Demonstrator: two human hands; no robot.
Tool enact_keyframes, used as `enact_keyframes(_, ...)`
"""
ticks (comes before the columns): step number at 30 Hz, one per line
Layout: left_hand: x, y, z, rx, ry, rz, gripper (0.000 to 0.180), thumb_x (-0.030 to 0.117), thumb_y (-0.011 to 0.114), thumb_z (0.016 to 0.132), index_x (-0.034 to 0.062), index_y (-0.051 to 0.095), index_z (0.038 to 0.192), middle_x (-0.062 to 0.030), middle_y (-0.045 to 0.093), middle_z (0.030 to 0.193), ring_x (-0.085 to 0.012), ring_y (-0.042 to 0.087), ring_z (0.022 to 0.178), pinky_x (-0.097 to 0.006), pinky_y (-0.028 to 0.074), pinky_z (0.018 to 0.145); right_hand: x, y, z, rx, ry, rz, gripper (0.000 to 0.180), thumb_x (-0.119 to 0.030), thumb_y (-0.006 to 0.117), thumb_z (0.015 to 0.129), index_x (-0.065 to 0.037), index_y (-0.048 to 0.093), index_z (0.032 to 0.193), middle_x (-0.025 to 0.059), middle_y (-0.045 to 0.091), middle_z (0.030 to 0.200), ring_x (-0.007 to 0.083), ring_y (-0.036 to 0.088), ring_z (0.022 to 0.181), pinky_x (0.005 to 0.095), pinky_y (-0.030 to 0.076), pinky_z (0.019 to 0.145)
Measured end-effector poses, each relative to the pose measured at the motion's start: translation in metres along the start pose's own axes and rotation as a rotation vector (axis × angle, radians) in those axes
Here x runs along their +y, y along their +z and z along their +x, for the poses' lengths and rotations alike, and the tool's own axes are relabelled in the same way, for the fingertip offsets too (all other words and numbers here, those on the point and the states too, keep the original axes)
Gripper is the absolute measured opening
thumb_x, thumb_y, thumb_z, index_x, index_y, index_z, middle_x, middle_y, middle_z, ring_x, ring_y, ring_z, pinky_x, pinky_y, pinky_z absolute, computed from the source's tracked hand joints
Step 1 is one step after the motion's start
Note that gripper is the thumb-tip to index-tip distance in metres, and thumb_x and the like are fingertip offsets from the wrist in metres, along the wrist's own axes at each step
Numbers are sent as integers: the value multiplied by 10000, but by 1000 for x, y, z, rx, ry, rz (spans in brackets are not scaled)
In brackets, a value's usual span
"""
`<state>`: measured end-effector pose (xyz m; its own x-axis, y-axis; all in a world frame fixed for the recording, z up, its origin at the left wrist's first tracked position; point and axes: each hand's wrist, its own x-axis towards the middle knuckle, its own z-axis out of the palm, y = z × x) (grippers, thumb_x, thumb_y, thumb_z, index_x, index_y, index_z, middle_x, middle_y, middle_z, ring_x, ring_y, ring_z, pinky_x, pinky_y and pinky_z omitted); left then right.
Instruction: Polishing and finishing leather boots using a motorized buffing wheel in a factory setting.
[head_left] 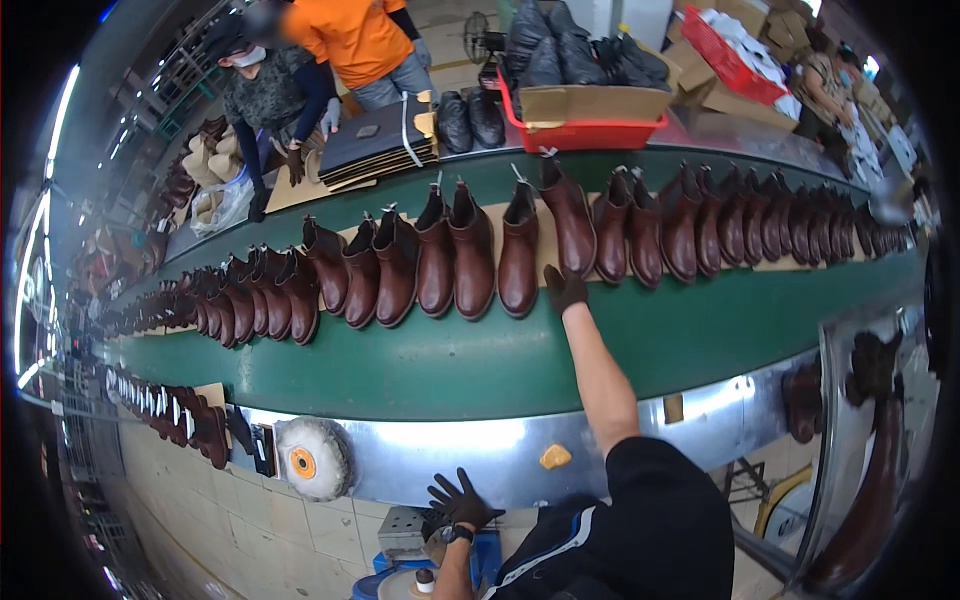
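Note:
A long row of dark brown ankle boots (472, 250) stands on the green conveyor belt (440, 365), toes toward me. My right hand (567, 288), in a dark glove, reaches across the belt and closes on the toe of one ankle boot (568, 215). That boot sits farther back than its neighbours; the fingertips are partly hidden against it. My left hand (463, 502), gloved too, hangs above the front edge of the metal ledge (430, 450). Its fingers are spread and hold nothing.
A round white buffing wheel (312, 458) and a yellow lump (555, 457) rest on the ledge. More boots (205, 430) stand at left. Across the belt are a red crate (590, 135), stacked dark boards (380, 145) and two people (355, 45). A blue machine (485, 555) is below.

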<state>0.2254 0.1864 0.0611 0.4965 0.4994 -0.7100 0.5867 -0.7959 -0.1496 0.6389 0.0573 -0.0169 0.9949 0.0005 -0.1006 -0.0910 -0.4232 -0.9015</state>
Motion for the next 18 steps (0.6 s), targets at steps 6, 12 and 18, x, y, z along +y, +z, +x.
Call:
enact_keyframes(6, 23, 12, 7, 24, 78, -24, 1239, 624, 733, 482, 145, 57, 1403, -345, -70, 1383, -588, -34, 1236, -688, 81, 942, 34, -35, 34, 311, 726, 1134, 593, -472, 673, 724, 33, 492, 977, 141, 514, 848, 282, 551, 836, 411, 499, 717)
enact_keyframes(12, 19, 12, 12, 119, 68, 24, 1240, 597, 764, 427, 188, 121, 1405, -326, -26, 1398, -571, 23, 1248, -685, 124, 942, 46, -29, 33, 44, 643, 1320, 650, -551, 633, 718, 27, 501, 985, 188, 562, 941, 295, 556, 841, 390, 480, 744)
enact_keyframes(18, 6, 4, 16, 53, 83, -74, 1240, 574, 774, 442, 256, 66, 1409, -319, -84, 1399, -548, -51, 1264, -683, 45, 954, 67, -37, 30, 112, 812, 1472, 308, -443, 581, 776, -146, 507, 743, 34, 427, 534, 188, 443, 484, 311, 398, 460)
